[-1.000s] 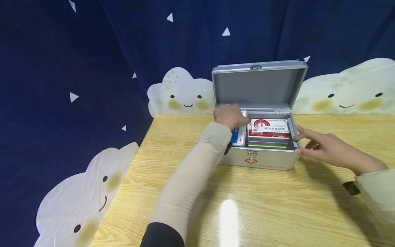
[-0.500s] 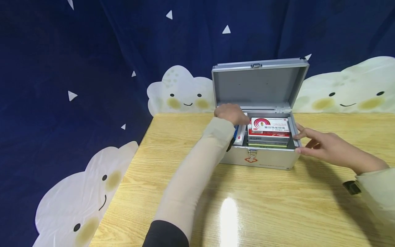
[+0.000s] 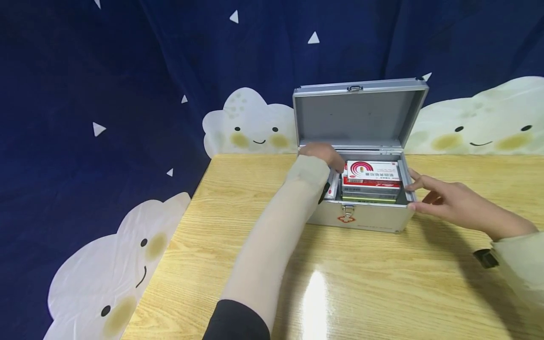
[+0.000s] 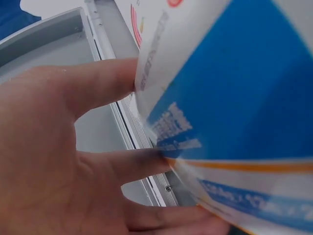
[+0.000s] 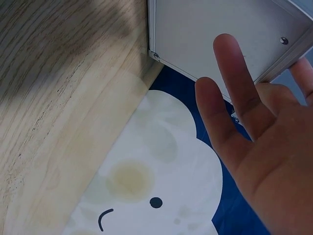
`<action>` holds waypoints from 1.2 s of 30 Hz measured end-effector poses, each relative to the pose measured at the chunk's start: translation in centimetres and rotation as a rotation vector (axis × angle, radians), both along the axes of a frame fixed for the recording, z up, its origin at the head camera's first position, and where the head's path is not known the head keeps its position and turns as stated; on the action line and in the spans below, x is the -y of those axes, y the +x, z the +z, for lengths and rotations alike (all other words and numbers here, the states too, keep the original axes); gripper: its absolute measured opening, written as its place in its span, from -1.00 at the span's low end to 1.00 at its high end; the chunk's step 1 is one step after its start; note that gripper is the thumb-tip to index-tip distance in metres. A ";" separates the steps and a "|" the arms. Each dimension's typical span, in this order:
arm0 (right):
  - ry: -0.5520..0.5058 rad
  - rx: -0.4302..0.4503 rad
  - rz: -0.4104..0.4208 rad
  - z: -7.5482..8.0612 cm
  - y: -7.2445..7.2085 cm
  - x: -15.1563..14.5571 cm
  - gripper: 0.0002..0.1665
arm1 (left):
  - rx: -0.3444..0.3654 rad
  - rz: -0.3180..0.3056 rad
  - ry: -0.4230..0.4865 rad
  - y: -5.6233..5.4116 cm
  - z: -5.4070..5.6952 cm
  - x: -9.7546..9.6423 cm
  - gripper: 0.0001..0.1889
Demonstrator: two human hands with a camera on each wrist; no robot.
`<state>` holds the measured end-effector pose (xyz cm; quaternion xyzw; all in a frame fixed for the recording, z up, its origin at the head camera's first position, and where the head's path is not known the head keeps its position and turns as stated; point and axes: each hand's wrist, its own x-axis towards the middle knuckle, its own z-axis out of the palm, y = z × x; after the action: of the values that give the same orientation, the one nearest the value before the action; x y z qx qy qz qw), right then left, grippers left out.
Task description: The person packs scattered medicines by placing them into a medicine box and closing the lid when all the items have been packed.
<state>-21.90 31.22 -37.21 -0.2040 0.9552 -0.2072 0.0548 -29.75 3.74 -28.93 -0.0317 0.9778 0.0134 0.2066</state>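
An aluminium first-aid case (image 3: 374,221) stands on the table with its lid (image 3: 361,118) raised. My left hand (image 3: 321,153) is inside its left part. There it pinches a blue-and-white medicine box (image 4: 234,98), thumb and fingertips on the box's edges in the left wrist view. Most of this box is hidden by the hand and sleeve in the head view. My right hand (image 3: 450,198) touches the case's right rim and front corner with thumb and fingertips. In the right wrist view, two fingers of it extend beside the case's side wall.
A stack of medicine boxes, the top one white with red arcs (image 3: 374,171), fills the case's right part. The wooden table (image 3: 361,283) reaches back to a navy curtain (image 3: 255,42) with cloud pictures. Its left edge runs diagonally.
My left hand has moved slightly right and deeper into the case. The medicine box it holds has tilted up, showing less of its blue face. My right hand stays at the rim.
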 end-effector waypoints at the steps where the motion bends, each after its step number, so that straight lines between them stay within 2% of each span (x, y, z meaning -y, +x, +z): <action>1: 0.000 0.001 -0.001 0.0 0.0 0.0 -0.20 | 0.009 0.001 0.000 -0.1 0.1 -0.1 -0.58; 8: -0.001 0.001 -0.004 0.3 0.1 -0.2 -0.28 | 0.068 -0.002 -0.024 -0.9 0.3 -0.8 -0.73; 14: -0.008 -0.027 0.001 0.4 0.2 -0.5 -0.23 | 0.116 0.059 0.066 -0.6 0.7 -0.9 -0.81; 16: -0.010 -0.034 0.001 0.4 0.3 -0.6 -0.22 | 0.110 0.065 0.068 -0.6 0.7 -1.0 -0.80; 20: -0.004 -0.025 -0.006 0.4 0.4 -0.6 -0.15 | 0.101 0.030 0.038 -0.6 0.6 -1.0 -0.81; 26: 0.010 0.013 -0.026 0.3 0.6 -0.7 -0.04 | 0.097 0.052 0.033 -0.9 0.3 -1.4 -0.73; 33: -0.004 0.024 -0.023 0.3 0.7 -0.4 -0.01 | 0.108 0.056 0.111 -1.4 0.2 -1.0 -0.65; 36: -0.005 0.030 -0.020 0.4 0.6 -0.1 -0.01 | 0.085 0.043 0.102 -1.2 0.1 -0.6 -0.68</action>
<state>-21.30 31.37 -36.82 -0.1913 0.9558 -0.2130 0.0667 -30.99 4.36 -28.84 -0.0426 0.9654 0.0660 0.2487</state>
